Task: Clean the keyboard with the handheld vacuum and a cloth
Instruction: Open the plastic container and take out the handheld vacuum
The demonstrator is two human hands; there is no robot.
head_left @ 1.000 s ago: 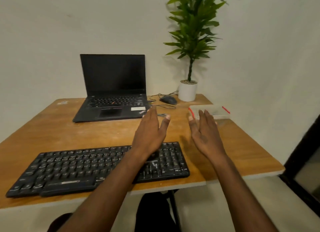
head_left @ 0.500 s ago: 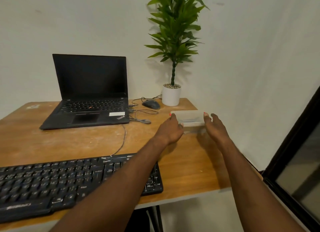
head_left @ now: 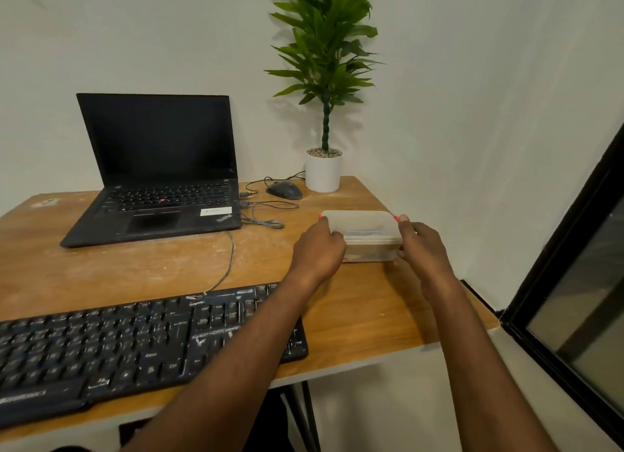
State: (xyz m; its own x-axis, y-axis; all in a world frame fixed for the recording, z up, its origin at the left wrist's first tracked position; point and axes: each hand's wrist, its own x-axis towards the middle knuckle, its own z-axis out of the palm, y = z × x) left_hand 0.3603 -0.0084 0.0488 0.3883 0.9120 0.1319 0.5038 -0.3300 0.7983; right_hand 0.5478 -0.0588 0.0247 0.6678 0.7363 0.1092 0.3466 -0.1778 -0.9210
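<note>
A black keyboard [head_left: 111,347], dusty with white specks, lies along the near edge of the wooden table [head_left: 169,266]. Its grey cable runs back toward the laptop. A translucent plastic box [head_left: 366,230] with a lid and red clips stands at the right side of the table. My left hand [head_left: 319,249] grips the box's left end and my right hand [head_left: 422,249] grips its right end. Something pale lies inside the box, too blurred to identify. No vacuum or cloth is in sight.
An open black laptop [head_left: 158,174] sits at the back left. A dark mouse [head_left: 284,190] with coiled cables and a potted plant [head_left: 323,173] stand behind the box. The table's right edge is close to a dark window frame [head_left: 560,266].
Both hands went from hovering open above the keyboard's right end to the plastic box and now hold it by its two ends. The view turned right.
</note>
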